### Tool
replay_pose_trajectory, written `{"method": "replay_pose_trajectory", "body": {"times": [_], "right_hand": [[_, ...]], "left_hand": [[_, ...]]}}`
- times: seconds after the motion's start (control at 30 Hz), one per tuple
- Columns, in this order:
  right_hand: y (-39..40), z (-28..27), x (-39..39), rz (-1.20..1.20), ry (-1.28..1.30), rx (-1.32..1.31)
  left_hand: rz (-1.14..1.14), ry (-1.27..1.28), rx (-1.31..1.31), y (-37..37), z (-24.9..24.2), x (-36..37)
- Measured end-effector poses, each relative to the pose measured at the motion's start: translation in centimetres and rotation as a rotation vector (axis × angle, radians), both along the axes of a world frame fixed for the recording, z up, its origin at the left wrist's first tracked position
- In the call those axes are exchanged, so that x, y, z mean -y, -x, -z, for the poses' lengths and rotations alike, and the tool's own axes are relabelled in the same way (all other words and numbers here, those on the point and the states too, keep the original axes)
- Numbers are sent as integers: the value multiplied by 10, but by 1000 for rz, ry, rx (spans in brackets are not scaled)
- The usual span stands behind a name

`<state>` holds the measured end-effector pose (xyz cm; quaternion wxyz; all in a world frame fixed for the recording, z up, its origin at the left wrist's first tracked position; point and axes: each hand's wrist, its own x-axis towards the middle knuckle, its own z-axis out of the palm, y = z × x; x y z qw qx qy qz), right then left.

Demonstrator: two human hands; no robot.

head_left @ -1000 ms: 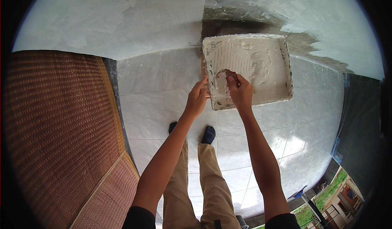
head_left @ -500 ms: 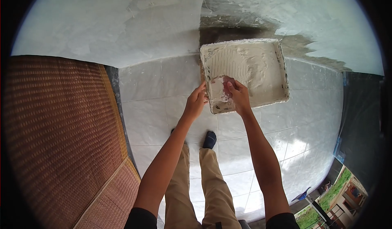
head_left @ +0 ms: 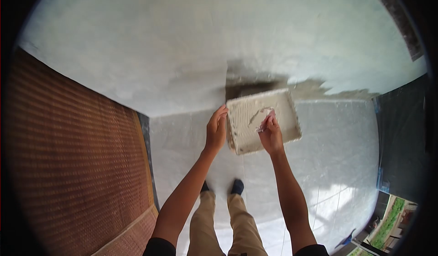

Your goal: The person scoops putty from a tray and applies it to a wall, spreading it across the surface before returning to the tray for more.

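Plaster-caked tray point(head_left: 283, 119), one; two hands, left hand point(head_left: 216, 130), right hand point(head_left: 271, 135)

A: Paint tray point(head_left: 278, 119), plastic by the look, caked in matt white putty, ribbed bed at its 10 o'clock.

B: Wall point(head_left: 182, 50) at 12 o'clock: chalky, matt skim coat, patchy. Floor tiles point(head_left: 328, 155) glossy, smooth. Woven mat point(head_left: 68, 164) at 9 o'clock, coarse brown fibre. Trousers point(head_left: 228, 224), tan cloth.
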<state>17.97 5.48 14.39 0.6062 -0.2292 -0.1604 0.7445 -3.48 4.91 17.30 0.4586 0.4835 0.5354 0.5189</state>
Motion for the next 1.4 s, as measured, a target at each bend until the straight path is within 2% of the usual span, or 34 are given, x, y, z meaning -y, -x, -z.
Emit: {"method": "replay_pose_trajectory", "body": {"times": [0.07,0.17,0.3,0.4,0.57,0.77,0.8,0.87,0.9,0.97,1.0,1.27,1.4], "right_hand": [[9,-54,-11,2,-104,-5],[39,-171,-34,14,-229,-39],[68,-291,-64,53,-377,1],[93,-378,-72,108,-436,109],[139,-485,-88,162,-617,148],[203,-585,-97,444,-882,637],[213,-596,-100,447,-898,630],[231,-613,-107,726,-1090,1072],[240,-619,-111,733,-1097,1063],[255,-631,-121,1093,-1480,1202],[262,-631,-131,1139,-1554,1236],[292,-609,-175,1317,-1548,1526],[293,-610,-184,1311,-1536,1604]], "left_hand": [[-15,-97,18,7,-57,-14],[-40,-246,-6,28,-132,-42],[-75,-419,-46,67,-252,-59],[-98,-548,-80,106,-325,-66],[-186,-629,-184,168,-436,-59],[-288,-827,-366,222,-515,-72],[-309,-858,-417,229,-524,-78],[-334,-900,-472,237,-541,-88],[-341,-913,-480,241,-547,-93],[-354,-936,-488,245,-557,-102],[-379,-953,-537,247,-561,-106],[-434,-1037,-696,264,-561,-138],[-465,-1163,-772,272,-564,-152]]}}
